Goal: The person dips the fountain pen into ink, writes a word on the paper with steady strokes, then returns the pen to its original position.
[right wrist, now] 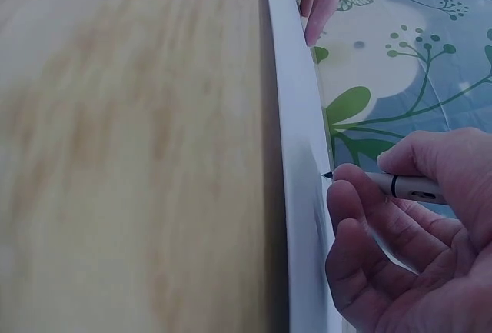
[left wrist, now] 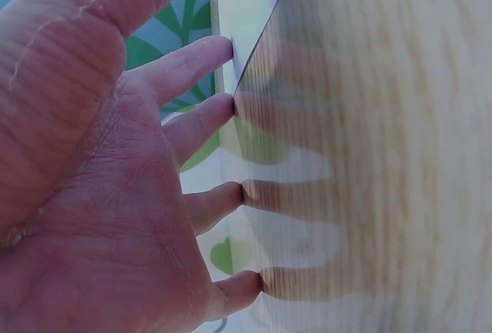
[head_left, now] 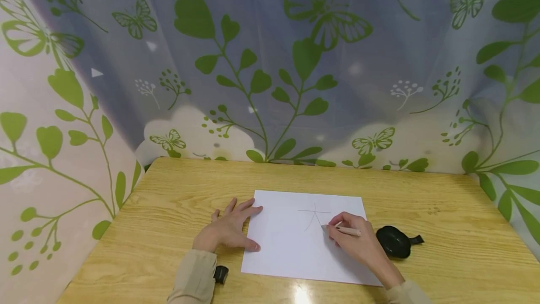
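Observation:
A white sheet of paper (head_left: 278, 238) lies on the wooden table, with thin drawn lines (head_left: 314, 212) in its upper right: a cross stroke, an upright and two slanting legs. My right hand (head_left: 352, 240) pinches a pale pen (head_left: 349, 231) between thumb and fingers, its dark tip at the lower end of the right slanting line. In the right wrist view the pen (right wrist: 419, 188) has a dark ring, and its tip meets the paper (right wrist: 304, 148). My left hand (head_left: 229, 226) is spread over the sheet's left edge, thumb and fingertips resting on paper and table.
A small black pan-shaped dish (head_left: 393, 242) with a short handle sits right of the paper, close to my right forearm. A black object (head_left: 221, 274) is beside my left cuff. Behind the wooden table (head_left: 202, 177) hangs a curtain (head_left: 270, 83) with green leaves and butterflies.

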Available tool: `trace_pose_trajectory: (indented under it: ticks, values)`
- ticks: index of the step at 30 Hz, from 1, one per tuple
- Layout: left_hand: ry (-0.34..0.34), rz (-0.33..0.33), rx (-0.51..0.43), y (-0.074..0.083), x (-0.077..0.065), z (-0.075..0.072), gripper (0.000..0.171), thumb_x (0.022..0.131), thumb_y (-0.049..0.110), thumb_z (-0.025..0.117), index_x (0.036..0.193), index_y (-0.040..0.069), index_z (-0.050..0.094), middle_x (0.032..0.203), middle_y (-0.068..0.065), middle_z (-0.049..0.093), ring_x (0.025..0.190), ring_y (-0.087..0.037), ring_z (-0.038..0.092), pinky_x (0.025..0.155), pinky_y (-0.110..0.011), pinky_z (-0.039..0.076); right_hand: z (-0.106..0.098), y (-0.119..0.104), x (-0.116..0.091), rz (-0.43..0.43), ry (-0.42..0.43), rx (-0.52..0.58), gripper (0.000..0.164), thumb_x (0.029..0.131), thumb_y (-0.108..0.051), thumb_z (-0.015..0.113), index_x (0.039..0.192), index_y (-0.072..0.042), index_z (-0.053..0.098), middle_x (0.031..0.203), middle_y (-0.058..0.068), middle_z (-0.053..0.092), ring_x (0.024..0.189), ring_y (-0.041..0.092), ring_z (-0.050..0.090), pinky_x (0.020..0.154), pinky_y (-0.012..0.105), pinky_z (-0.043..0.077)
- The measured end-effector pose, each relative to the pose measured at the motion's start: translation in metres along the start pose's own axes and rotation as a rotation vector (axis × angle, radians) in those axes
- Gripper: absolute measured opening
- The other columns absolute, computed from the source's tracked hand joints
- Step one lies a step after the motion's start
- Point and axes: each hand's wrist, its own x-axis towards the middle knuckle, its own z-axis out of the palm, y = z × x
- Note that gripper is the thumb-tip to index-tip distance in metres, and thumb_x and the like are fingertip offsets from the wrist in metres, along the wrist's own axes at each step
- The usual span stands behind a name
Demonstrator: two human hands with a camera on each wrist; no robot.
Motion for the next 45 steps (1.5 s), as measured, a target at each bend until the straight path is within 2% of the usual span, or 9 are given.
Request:
trace_pose_trajectory:
  ticks: [31, 45]
  values:
    - [0.011, 0.005, -0.009, -0.001, 0.002, 0.002, 0.091, 0.066, 0.05, 0.081, 0.145, 0.036, 0.037, 0.159, 0.01, 0.017, 0.147, -0.037, 0.002, 0.104, -0.075, 0.005, -0.003, 0.002, -0.007, -0.007, 0.01, -0.022, 0.011, 0.086, -0.026, 0.068, 0.088, -0.016, 0.066, 0.065, 0.002, 0.066, 0.056, 0.015, 0.059, 0.052, 0.025, 0.044]
    - [0.005, 0.004, 0.002, 0.001, -0.001, 0.0, 0.091, 0.067, 0.051, 0.08, 0.145, 0.034, 0.037, 0.159, 0.009, 0.017, 0.147, -0.037, 0.003, 0.104, -0.075, 0.004, -0.004, 0.003, -0.012, 0.029, 0.002, -0.029, 0.013, 0.085, -0.028, 0.069, 0.089, -0.016, 0.066, 0.066, 0.0, 0.067, 0.057, 0.014, 0.06, 0.053, 0.025, 0.045]
